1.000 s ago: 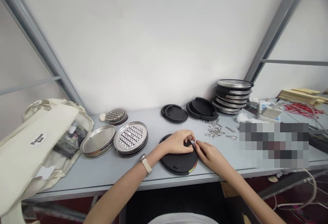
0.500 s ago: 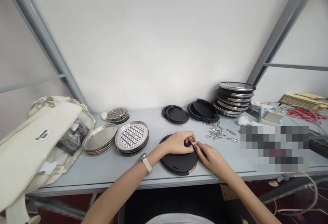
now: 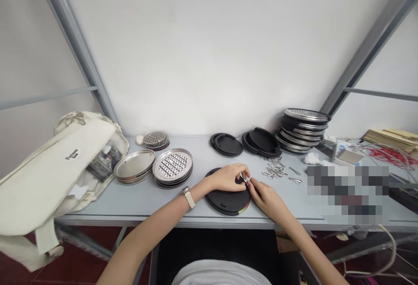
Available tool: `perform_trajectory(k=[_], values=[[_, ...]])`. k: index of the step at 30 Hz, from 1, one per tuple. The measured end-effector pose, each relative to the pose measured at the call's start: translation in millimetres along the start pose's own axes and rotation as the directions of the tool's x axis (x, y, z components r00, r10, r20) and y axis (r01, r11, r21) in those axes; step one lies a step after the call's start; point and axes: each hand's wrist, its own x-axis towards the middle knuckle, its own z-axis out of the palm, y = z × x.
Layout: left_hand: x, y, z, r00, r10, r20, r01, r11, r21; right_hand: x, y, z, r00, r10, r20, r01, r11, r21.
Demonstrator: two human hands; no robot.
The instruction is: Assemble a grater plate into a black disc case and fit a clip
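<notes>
A round black disc (image 3: 225, 202) with a coloured strip at its lower right edge lies flat near the table's front. My left hand (image 3: 231, 177) rests over its upper part, fingers bent and closed around a small metal clip (image 3: 245, 180) at the disc's right edge. From the right, my right hand (image 3: 263, 193) pinches the same clip, its fingertips almost touching those of the left. Beyond my right hand is a loose pile of similar metal clips (image 3: 274, 169).
Grater discs (image 3: 173, 165) and plain metal discs (image 3: 135, 164) are stacked left, beside a cream bag (image 3: 58, 159). Black discs (image 3: 228, 144) lie at the back. A tall disc stack (image 3: 302, 130) stands back right, near white tissue (image 3: 311, 159) and red cords (image 3: 392, 152).
The view has shifted slightly, so the bag and stacks appear further right. Both hands remain at the disc's right edge, with the clip now tilted between their fingertips.
</notes>
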Motion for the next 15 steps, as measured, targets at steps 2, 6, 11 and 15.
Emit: perform_trajectory(k=[2, 6, 11, 15], values=[[-0.2, 0.1, -0.2, 1.0, 0.006, -0.003, -0.006, 1.0, 0.021, -0.4, 0.2, 0.4, 1.0, -0.011, -0.005, 0.011, 1.0, -0.004], [-0.1, 0.0, -0.3, 0.999, -0.026, 0.027, 0.025, 0.999, 0.045, -0.9, -2.3, -0.5, 1.0, -0.018, -0.017, 0.017, 1.0, -0.018], [0.0, 0.9, -0.1, 1.0, 0.003, 0.012, -0.003, 0.999, 0.049, -1.3, -5.7, -1.8, 1.0, -0.003, -0.028, 0.002, 1.0, -0.007], [-0.7, 2.9, -0.9, 1.0, -0.019, 0.009, 0.019, 0.999, 0.046, -1.4, -5.0, -1.4, 1.0, 0.022, -0.021, -0.022, 1.0, 0.01]])
